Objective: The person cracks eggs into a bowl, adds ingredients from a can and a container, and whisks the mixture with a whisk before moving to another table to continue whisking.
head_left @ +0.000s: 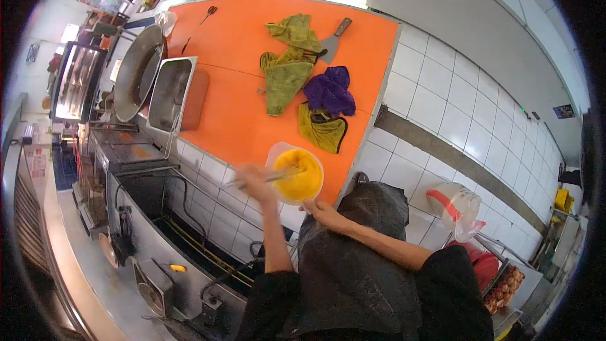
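Observation:
A white bowl of bright yellow liquid, which looks like beaten egg, stands at the near edge of the orange table. My left hand, smeared by motion, is closed round a thin grey stirring utensil. The utensil's far end dips into the yellow liquid; its exact kind is too blurred to tell. At the bowl's near side, my right hand grips the rim with thumb and fingers. Just beyond the bowl lie an olive cloth and a purple cloth.
On the orange table are more olive cloths, a wide scraper, scissors and a metal tray. A large wok stands beyond the tray. Fryer equipment is at left; a plastic bag is at right.

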`<control>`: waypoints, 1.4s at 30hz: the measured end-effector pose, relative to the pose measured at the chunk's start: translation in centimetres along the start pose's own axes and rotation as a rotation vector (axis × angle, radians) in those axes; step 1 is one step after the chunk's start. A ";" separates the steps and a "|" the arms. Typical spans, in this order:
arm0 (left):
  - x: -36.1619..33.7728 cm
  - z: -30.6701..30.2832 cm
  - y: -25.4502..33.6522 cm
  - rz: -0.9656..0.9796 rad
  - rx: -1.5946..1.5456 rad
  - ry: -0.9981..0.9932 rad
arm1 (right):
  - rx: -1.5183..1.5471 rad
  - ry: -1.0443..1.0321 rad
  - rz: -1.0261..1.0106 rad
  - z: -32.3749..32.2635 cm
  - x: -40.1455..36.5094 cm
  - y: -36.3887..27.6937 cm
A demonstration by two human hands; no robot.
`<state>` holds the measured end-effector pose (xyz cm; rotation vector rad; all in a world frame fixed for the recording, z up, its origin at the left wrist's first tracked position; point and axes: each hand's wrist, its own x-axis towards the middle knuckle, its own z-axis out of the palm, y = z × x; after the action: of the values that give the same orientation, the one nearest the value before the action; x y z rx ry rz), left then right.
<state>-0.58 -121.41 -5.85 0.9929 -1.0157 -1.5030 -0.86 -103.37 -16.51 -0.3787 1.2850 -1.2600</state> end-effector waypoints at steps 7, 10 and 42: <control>1.4 -0.5 -6.6 -0.182 0.214 0.090 | -0.012 -0.121 0.061 0.1 0.2 0.2; -0.1 -0.8 -6.1 -0.241 0.173 0.298 | -0.039 -0.150 0.002 0.3 0.1 0.9; -0.4 -1.0 -5.6 -0.031 0.202 -0.131 | -0.081 -0.092 -0.022 0.0 0.5 0.8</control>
<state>-1.19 -120.42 -11.42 1.0653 -1.2703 -1.5291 -0.62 -103.49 -17.37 -0.5038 1.2584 -1.1976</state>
